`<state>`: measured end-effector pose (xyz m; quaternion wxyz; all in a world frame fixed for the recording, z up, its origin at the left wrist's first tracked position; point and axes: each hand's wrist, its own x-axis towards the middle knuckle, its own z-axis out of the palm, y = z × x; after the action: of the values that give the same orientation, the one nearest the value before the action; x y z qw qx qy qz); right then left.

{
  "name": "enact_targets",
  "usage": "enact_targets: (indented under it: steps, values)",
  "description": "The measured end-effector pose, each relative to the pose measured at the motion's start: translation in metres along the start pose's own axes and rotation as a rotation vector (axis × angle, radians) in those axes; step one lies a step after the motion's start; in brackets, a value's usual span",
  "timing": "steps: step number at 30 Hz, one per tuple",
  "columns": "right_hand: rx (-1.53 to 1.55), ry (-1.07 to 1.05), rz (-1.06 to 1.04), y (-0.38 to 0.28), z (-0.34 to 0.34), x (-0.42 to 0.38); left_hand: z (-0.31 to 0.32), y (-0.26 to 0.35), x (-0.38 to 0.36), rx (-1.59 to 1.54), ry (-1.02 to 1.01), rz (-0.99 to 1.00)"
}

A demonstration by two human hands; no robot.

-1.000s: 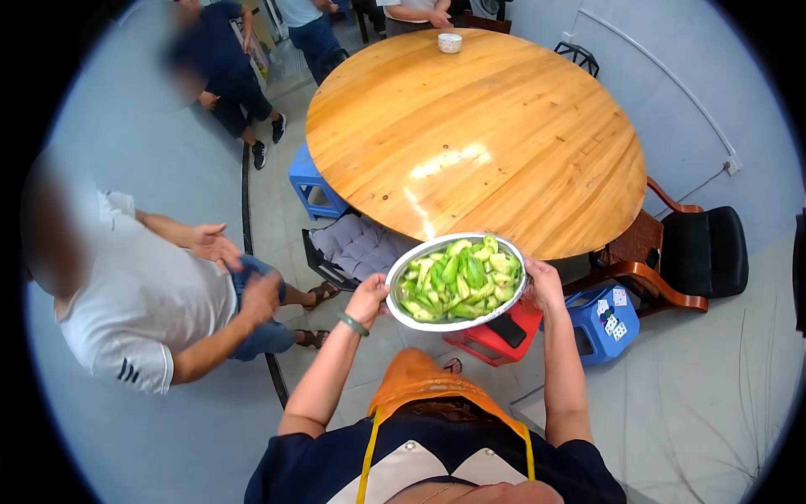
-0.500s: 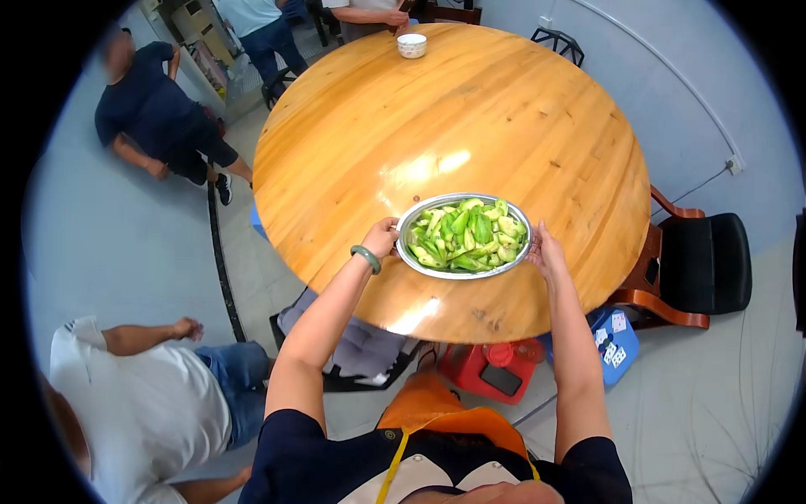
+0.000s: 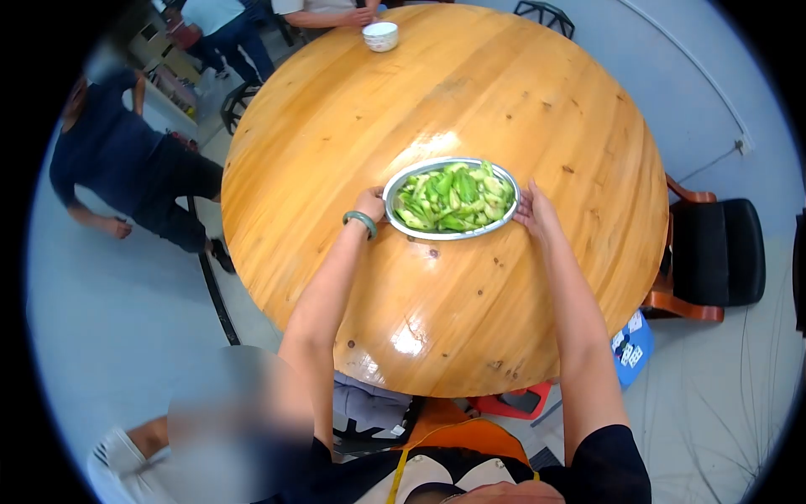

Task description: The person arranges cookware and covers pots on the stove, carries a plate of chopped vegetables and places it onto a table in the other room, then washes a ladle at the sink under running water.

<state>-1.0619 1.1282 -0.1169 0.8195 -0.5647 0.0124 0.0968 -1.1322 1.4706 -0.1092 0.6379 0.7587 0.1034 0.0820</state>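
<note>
A metal dish [image 3: 420, 233] heaped with cut green vegetables [image 3: 453, 196] is over the middle of a round wooden table [image 3: 520, 109]. My left hand [image 3: 370, 204], with a green bangle on the wrist, grips the dish's left rim. My right hand [image 3: 532, 212] holds the right rim, fingers spread along it. Whether the dish rests on the wood or hovers just above it cannot be told.
A small white bowl [image 3: 379, 35] stands at the table's far edge by a seated person's hands [image 3: 359, 15]. A person in dark clothes [image 3: 126, 168] is at the left. A black-seated wooden chair [image 3: 714, 252] is at the right. Red and blue stools [image 3: 630, 349] sit under the near edge.
I have stepped up to the table and both hands have carried the dish forward, from past its near edge to over its middle. The person in white has slipped to the lower left.
</note>
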Motion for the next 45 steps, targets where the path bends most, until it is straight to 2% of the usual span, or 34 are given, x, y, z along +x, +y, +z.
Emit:
enact_targets:
  steps: [2,3,4,6,7,8,10,11,12,13,14,15,16,17,18,19,21,24,25,27,30,32,34,37,40,42,45]
  values:
    - [0.08,0.011,-0.076,-0.002,0.002,0.0,-0.003,0.0,0.012,0.114,0.013,0.124]
    - [0.081,0.069,-0.118,-0.004,-0.001,-0.01,-0.013,-0.01,0.023,0.391,0.083,0.301]
    - [-0.103,-0.015,-0.21,-0.007,-0.019,-0.011,-0.017,0.002,0.003,0.621,0.165,0.373]
    - [-0.33,0.017,-0.417,0.007,-0.061,-0.093,-0.035,0.0,-0.028,0.466,0.216,0.341]
    - [-0.38,0.118,-0.566,-0.007,-0.055,-0.165,-0.057,-0.021,-0.04,0.585,0.312,0.76]
    - [-0.443,0.205,-0.735,-0.006,-0.057,-0.231,-0.047,0.006,-0.13,0.519,0.237,0.846]
    - [-0.332,0.353,-0.641,0.052,-0.117,-0.385,-0.052,-0.028,-0.289,0.456,0.106,0.859]
    - [-0.314,0.513,-0.677,0.049,-0.154,-0.354,-0.028,-0.01,-0.244,0.467,0.014,0.865]
    - [-0.306,0.634,-0.68,0.083,-0.193,-0.388,-0.019,-0.038,-0.281,0.319,-0.071,0.881]
    - [-0.133,0.753,-0.638,0.112,-0.212,-0.421,-0.004,-0.043,-0.327,0.177,-0.224,0.678]
    - [-0.265,0.814,-0.57,0.138,-0.239,-0.425,0.016,-0.042,-0.347,0.121,-0.302,0.538]
    - [-0.301,0.853,-0.477,0.173,-0.262,-0.435,0.035,-0.048,-0.372,0.123,-0.435,0.507]
    - [-0.321,0.824,-0.256,0.218,-0.289,-0.435,0.055,-0.055,-0.389,0.11,-0.594,0.437]
    - [-0.335,0.786,-0.041,0.267,-0.31,-0.436,0.08,-0.063,-0.418,-0.007,-0.675,0.136]
    - [-0.626,0.799,-0.035,0.281,-0.314,-0.414,0.104,-0.063,-0.41,0.081,-0.764,0.158]
    - [-0.889,0.806,-0.085,0.306,-0.317,-0.409,0.127,-0.087,-0.423,0.248,-0.853,0.399]
    - [-1.288,0.65,-0.25,0.288,-0.309,-0.394,0.169,-0.103,-0.459,0.319,-0.961,0.259]
    - [-1.457,0.427,-0.014,0.254,-0.3,-0.359,0.21,-0.14,-0.496,0.505,-0.81,0.205]
    - [-1.512,0.373,0.008,0.256,-0.303,-0.353,0.217,-0.156,-0.502,0.658,-0.763,0.383]
    - [-1.62,0.281,0.044,0.266,-0.308,-0.337,0.226,-0.179,-0.516,0.628,-0.708,0.273]
    - [-1.538,0.25,0.081,0.282,-0.321,-0.31,0.226,-0.172,-0.528,0.581,-0.689,0.101]
    - [-1.485,0.329,0.14,0.283,-0.326,-0.316,0.227,-0.153,-0.546,0.575,-0.697,-0.021]
    - [-1.364,0.423,0.128,0.279,-0.326,-0.34,0.218,-0.153,-0.567,0.647,-0.715,0.002]
    - [-1.144,0.585,0.0,0.239,-0.327,-0.421,0.209,-0.162,-0.582,0.672,-0.765,0.01]
    - [-1.053,0.681,0.081,0.225,-0.314,-0.517,0.197,-0.171,-0.604,0.68,-0.843,0.022]
    - [-1.007,0.785,0.137,0.226,-0.298,-0.582,0.207,-0.169,-0.604,0.705,-0.913,0.111]
    - [-0.862,0.922,0.241,0.267,-0.291,-0.691,0.209,-0.179,-0.606,0.733,-1.118,0.259]
